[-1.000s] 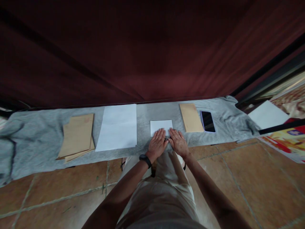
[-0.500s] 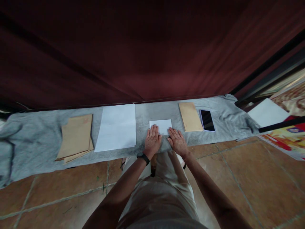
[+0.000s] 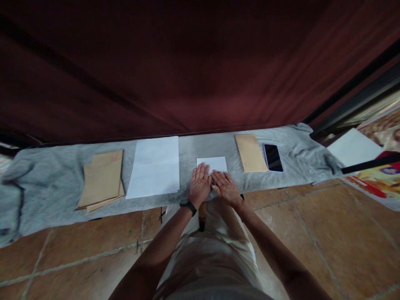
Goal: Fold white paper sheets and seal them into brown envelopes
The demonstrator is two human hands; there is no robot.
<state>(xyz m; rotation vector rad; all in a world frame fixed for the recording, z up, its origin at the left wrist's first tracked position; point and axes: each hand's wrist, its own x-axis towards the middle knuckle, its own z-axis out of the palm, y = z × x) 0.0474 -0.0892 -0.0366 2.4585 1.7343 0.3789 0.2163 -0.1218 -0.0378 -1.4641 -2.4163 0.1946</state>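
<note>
A small folded white paper (image 3: 215, 163) lies on the grey cloth (image 3: 50, 183) in front of me. My left hand (image 3: 199, 186), with a black wristband, lies flat on the paper's near left part, fingers stretched out. Flat beside it is my right hand (image 3: 225, 188), fingers together over the paper's near edge. The two hands almost touch at the middle. Most of the paper's near half is hidden under them.
A large white sheet (image 3: 154, 166) lies left of the hands, and brown envelopes (image 3: 101, 179) further left. To the right are a single brown envelope (image 3: 250, 153) and a dark phone (image 3: 273, 157). A dark red curtain (image 3: 187, 66) hangs behind. Tiled floor (image 3: 312, 225) is below.
My right hand has slid left along the paper's near edge toward the left hand. The left hand moved left earlier and now stays put.
</note>
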